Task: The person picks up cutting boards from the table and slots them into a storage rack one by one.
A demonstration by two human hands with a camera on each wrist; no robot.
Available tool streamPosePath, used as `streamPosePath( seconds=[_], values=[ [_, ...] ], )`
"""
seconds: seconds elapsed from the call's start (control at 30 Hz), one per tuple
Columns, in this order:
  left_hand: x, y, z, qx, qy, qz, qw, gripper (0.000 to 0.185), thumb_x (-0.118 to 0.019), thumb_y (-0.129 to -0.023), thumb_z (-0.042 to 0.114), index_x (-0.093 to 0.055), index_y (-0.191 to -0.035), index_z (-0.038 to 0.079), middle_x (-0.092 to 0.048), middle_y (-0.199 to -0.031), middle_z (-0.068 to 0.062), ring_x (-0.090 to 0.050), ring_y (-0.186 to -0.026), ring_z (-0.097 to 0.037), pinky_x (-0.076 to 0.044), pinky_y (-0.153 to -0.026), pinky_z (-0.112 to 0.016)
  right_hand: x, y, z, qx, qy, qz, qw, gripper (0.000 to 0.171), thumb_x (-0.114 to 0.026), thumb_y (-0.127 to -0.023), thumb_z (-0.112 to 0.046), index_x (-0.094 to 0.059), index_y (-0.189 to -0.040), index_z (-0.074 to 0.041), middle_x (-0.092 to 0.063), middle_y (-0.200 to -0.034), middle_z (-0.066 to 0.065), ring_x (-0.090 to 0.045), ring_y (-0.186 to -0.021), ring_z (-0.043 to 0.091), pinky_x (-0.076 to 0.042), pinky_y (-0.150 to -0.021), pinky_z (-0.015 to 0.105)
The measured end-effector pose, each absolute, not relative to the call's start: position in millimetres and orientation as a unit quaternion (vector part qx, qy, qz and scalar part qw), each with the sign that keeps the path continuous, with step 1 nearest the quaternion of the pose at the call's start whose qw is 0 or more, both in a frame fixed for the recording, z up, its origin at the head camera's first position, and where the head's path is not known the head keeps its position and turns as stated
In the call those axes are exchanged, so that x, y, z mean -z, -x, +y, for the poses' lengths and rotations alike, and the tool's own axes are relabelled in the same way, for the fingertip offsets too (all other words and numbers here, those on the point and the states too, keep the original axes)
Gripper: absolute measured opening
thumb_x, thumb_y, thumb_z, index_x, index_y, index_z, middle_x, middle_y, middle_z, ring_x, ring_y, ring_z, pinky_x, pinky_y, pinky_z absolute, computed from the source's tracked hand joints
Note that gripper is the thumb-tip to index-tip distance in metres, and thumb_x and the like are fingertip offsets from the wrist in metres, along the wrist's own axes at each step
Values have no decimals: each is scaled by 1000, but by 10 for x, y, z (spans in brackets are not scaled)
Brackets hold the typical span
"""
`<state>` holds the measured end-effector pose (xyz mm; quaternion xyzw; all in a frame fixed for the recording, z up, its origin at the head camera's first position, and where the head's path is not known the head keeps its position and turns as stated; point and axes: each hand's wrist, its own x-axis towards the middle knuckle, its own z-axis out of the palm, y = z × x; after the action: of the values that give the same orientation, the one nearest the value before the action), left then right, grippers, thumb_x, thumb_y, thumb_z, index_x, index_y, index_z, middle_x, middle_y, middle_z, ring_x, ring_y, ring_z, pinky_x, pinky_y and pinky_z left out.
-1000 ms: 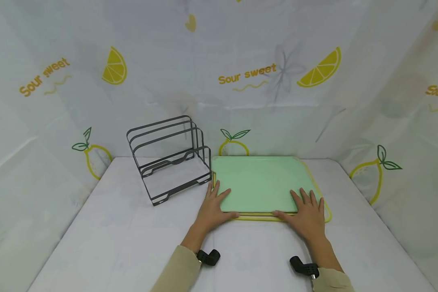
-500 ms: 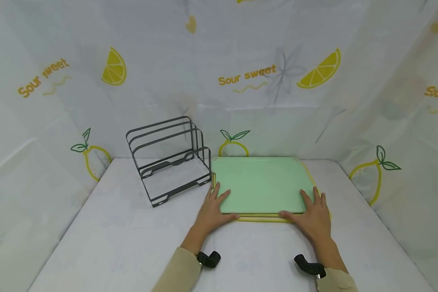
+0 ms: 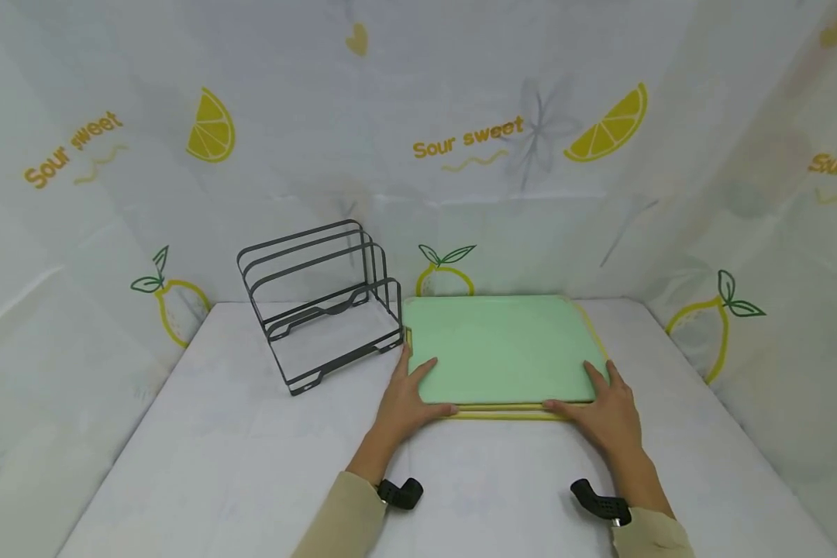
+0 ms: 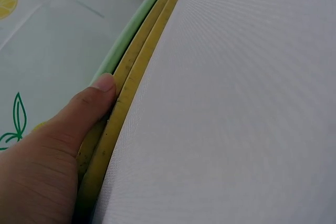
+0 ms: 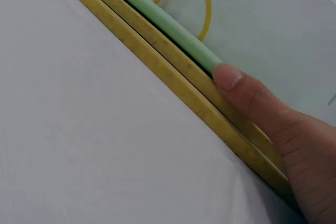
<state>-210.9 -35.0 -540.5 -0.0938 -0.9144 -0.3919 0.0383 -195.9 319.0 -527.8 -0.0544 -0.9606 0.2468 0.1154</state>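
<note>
Right hand slid to green board's right corner, both hands pinching its near edge, left hand at left corner

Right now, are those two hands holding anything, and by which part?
Yes: the green board, top of a stack with yellow boards beneath. The left hand and right hand take its near corners, fingers on top, thumbs against the front edge.

The green board hides most of the yellow boards.
</note>
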Motion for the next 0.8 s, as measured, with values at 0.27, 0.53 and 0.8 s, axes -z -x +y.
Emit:
streamPosePath(
  seconds=[0.27, 0.53, 0.8],
  values=[
    [5419, 2106, -358, 375, 110, -919, 44, 96, -83, -71, 64, -48, -152, 25, -11, -171, -11, -17, -157, -38, -35, -121, -56, 5319, 1957, 3218, -248, 49, -960, 122, 113, -85, -68, -62, -39, -153, -4, -21, -162, 32, -30, -139, 62, -38, -101, 75],
    [5428, 2101, -355, 378, 112, -918, 45, 98, -82, -74, 64, -46, -153, 21, -9, -171, -12, -12, -158, -37, -31, -122, -56, 5319, 1959, 3180, -256, 52, -955, 140, 112, -87, -67, -60, -42, -151, -2, -24, -162, 32, -31, -139, 61, -36, -104, 74],
    [5397, 2082, -341, 377, 104, -919, 45, 97, -83, -71, 65, -50, -150, 18, -14, -170, -14, -18, -156, -40, -33, -121, -59, 5329, 1918, 3177, -272, 60, -948, 152, 111, -91, -64, -55, -46, -148, 2, -27, -160, 34, -32, -139, 61, -36, -106, 73]
  ],
)
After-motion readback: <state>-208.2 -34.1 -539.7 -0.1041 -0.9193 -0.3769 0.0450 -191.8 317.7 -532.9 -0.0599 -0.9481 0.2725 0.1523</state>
